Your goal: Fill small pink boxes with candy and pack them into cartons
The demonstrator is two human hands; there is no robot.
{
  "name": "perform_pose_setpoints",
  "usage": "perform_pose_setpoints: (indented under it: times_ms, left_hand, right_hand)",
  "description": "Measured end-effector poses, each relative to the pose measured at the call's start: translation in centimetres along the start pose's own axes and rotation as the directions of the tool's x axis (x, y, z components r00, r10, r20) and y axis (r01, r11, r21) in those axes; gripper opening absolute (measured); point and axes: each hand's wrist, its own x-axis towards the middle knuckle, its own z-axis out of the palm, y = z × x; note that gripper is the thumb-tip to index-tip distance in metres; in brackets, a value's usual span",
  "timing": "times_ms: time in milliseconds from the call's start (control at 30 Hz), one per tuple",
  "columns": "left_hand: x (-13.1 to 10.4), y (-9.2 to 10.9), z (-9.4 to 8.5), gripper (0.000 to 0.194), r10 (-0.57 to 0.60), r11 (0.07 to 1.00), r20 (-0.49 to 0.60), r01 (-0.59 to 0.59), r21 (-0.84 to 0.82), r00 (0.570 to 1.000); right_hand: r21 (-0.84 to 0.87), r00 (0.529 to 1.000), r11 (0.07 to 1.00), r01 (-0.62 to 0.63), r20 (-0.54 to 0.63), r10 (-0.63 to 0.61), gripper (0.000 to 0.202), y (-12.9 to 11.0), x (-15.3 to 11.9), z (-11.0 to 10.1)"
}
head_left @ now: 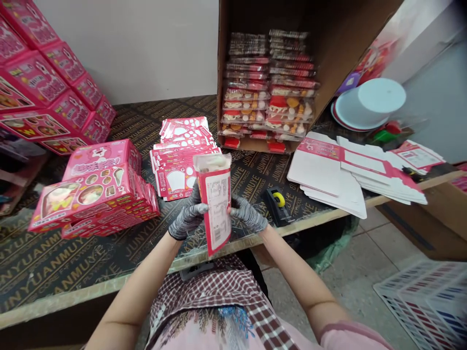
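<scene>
Both hands wear grey knit gloves and hold one upright plastic packet [219, 204] above the table's front edge. The packet has a red-bordered white panel with small print and a barcode facing me, and clear plastic at its top. My left hand [189, 216] is closed around its left side, the thumb on the front. My right hand [246, 211] grips the right edge, fingers partly hidden behind the packet. Just behind it lies a fanned stack of flat pink cards [175, 180] with cut-out windows. What the packet contains is unclear from this side.
An open cardboard box [328, 73] holds stacked toy-food packets [248, 104]. Pink boxes [95, 194] are piled at left, more stacked behind. A black tape dispenser [277, 206] lies right of my hands, near white-and-pink flat cartons [324, 170]. A pale blue container [375, 99] stands farther back.
</scene>
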Motion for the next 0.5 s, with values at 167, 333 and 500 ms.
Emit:
perform_pose_setpoints:
  times_ms: [167,333,500]
  left_hand:
    - [-0.4,-2.1,-1.3,0.086,0.117,0.993,-0.326,-0.122,0.005,0.938]
    - [-1.2,-5.8,-3.1,0.072,-0.011,0.993,-0.189,0.032,0.112,0.982]
    - [-1.7,-9.5,-3.5,0.052,-0.049,0.985,-0.278,0.091,0.143,0.959]
  right_hand:
    - [-0.122,0.976,0.991,-0.059,-0.214,0.032,0.058,0.3,0.0,0.5]
    - [-0.195,0.934,0.976,-0.092,-0.357,0.016,0.051,1.3,-0.2,0.3]
    - [-0.060,0.954,0.997,0.047,-0.294,-0.063,0.065,-2.0,0.5,0.1]
